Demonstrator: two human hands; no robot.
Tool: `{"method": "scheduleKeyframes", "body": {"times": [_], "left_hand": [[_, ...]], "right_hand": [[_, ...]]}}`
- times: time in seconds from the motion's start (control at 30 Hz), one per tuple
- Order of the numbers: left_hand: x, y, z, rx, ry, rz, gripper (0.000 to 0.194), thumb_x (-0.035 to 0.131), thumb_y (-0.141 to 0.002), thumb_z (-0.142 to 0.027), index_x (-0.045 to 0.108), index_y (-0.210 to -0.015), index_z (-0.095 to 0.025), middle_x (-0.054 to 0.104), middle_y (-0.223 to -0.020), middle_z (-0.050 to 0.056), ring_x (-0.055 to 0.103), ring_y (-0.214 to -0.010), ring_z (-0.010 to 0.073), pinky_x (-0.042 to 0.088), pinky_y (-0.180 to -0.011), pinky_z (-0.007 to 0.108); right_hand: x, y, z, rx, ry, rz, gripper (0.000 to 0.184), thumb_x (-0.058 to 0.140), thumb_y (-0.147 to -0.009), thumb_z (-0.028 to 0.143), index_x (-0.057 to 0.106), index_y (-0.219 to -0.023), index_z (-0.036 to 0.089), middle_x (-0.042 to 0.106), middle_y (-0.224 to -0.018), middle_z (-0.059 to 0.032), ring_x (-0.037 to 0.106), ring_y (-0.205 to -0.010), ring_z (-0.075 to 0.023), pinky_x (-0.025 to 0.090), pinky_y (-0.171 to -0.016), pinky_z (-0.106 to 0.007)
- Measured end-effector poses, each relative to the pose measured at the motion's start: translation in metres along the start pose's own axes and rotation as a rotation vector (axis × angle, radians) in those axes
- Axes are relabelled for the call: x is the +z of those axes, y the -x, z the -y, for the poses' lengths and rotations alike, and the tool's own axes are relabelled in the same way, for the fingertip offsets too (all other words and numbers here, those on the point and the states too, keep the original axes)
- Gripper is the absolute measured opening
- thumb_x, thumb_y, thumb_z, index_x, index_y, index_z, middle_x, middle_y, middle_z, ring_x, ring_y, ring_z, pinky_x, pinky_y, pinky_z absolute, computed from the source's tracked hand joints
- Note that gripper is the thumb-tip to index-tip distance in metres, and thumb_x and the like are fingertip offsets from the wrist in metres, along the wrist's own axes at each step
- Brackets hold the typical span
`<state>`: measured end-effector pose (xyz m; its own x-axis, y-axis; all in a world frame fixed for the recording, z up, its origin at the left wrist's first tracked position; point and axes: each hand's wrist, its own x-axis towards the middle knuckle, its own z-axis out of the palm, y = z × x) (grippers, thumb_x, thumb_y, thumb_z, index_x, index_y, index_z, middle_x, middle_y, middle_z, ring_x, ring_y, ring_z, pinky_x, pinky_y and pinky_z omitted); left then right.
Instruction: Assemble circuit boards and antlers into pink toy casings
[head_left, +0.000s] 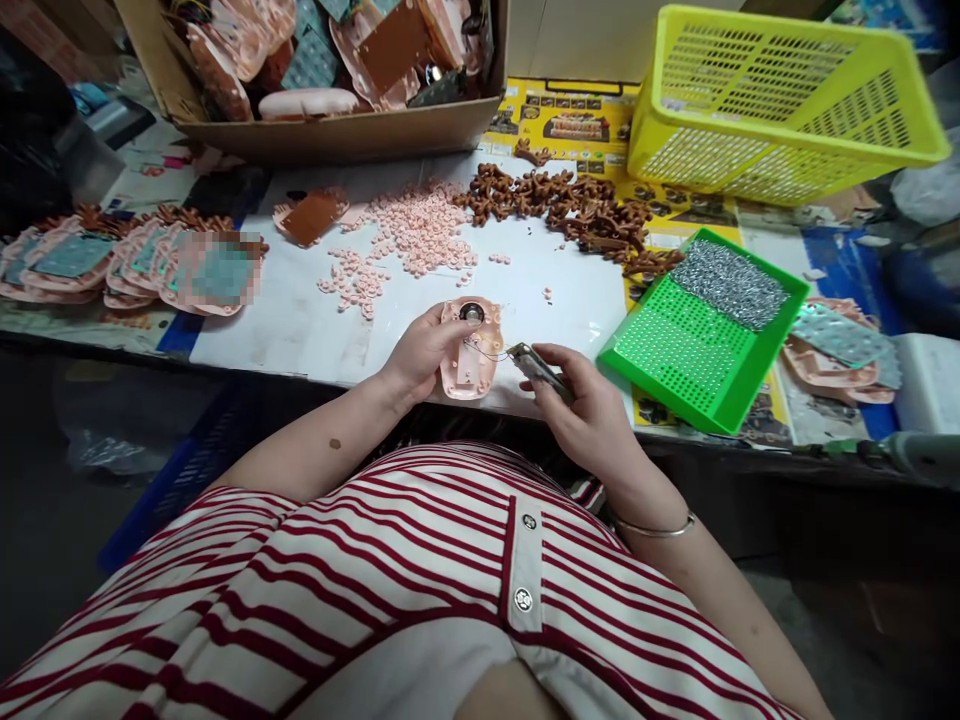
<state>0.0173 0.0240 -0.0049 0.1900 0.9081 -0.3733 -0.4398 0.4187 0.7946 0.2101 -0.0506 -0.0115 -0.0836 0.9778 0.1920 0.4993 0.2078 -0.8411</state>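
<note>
My left hand (421, 352) grips a pink plastic shell (471, 372) by its left side, the thumb lying near a round dark speaker (472, 312) at the shell's top. Thin wires run from the shell to a dark, flat rectangular part, perhaps a circuit board (541, 370), which my right hand (589, 405) holds between thumb and fingers, tilted, just right of the shell. The shell's hollow inside faces up. Beyond it on the white sheet lie a heap of small pink pieces (420, 228) and a pile of brown branching pieces (559, 205).
A green tray (652, 350) of metal screws (731, 283) stands at the right, below a yellow basket (757, 150). A cardboard box (337, 138) of shells sits at the back. Stacked assemblies (67, 258) lie left, and more shells (840, 345) lie far right.
</note>
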Motion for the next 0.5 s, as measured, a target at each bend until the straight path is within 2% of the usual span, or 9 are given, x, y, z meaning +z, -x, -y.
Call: {"method": "scheduleKeyframes", "body": {"times": [0.1,0.17,0.23,0.3,0.4,0.5], "left_hand": [[-0.001,0.002,0.0,-0.06,-0.025,0.079,0.027,0.078,-0.063,-0.019,0.068,-0.088,-0.013,0.072,-0.077,0.003,0.067,-0.07,0.0155,0.051,-0.073,0.028],[-0.001,0.003,-0.001,-0.116,-0.04,0.204,0.022,0.076,-0.066,-0.019,0.069,-0.086,-0.012,0.07,-0.073,0.003,0.065,-0.066,0.0146,0.05,-0.069,0.027],[-0.002,0.005,-0.002,-0.151,-0.039,0.318,0.02,0.076,-0.068,-0.02,0.069,-0.085,-0.011,0.069,-0.073,0.004,0.064,-0.064,0.0138,0.048,-0.066,0.026],[-0.004,0.006,-0.002,-0.158,-0.019,0.397,0.022,0.076,-0.07,-0.024,0.069,-0.087,-0.012,0.068,-0.076,0.004,0.064,-0.067,0.0141,0.048,-0.067,0.026],[-0.005,0.008,-0.002,-0.148,-0.062,0.513,0.03,0.078,-0.077,-0.038,0.068,-0.088,-0.011,0.067,-0.078,0.004,0.061,-0.069,0.0133,0.046,-0.067,0.025],[-0.004,0.012,0.001,-0.09,-0.175,0.51,0.04,0.086,-0.072,-0.039,0.066,-0.095,-0.012,0.068,-0.087,0.004,0.062,-0.076,0.0131,0.045,-0.072,0.025]], "right_hand": [[-0.014,-0.006,0.018,-0.07,0.026,0.006,0.023,0.061,-0.086,0.02,0.068,-0.107,0.02,0.076,-0.1,-0.0081,0.073,-0.086,-0.0201,0.06,-0.077,-0.037],[-0.021,-0.01,0.027,-0.04,-0.03,0.007,0.016,0.066,-0.085,0.021,0.071,-0.101,0.02,0.076,-0.091,-0.0054,0.072,-0.079,-0.0181,0.06,-0.07,-0.033],[-0.024,-0.016,0.031,0.024,-0.144,-0.051,0.015,0.072,-0.084,0.026,0.07,-0.097,0.021,0.074,-0.082,-0.0024,0.071,-0.069,-0.0161,0.06,-0.063,-0.03],[-0.023,-0.021,0.032,0.076,-0.273,-0.128,0.024,0.078,-0.081,0.033,0.067,-0.1,0.022,0.072,-0.077,0.0003,0.07,-0.062,-0.0152,0.061,-0.056,-0.029],[-0.017,-0.028,0.028,0.106,-0.373,-0.187,0.043,0.083,-0.077,0.039,0.06,-0.111,0.025,0.069,-0.08,0.0017,0.069,-0.056,-0.0154,0.061,-0.049,-0.029],[-0.009,-0.032,0.021,0.067,-0.343,-0.192,0.052,0.081,-0.079,0.038,0.053,-0.122,0.027,0.065,-0.078,0.0031,0.065,-0.05,-0.0146,0.059,-0.044,-0.03]]}}
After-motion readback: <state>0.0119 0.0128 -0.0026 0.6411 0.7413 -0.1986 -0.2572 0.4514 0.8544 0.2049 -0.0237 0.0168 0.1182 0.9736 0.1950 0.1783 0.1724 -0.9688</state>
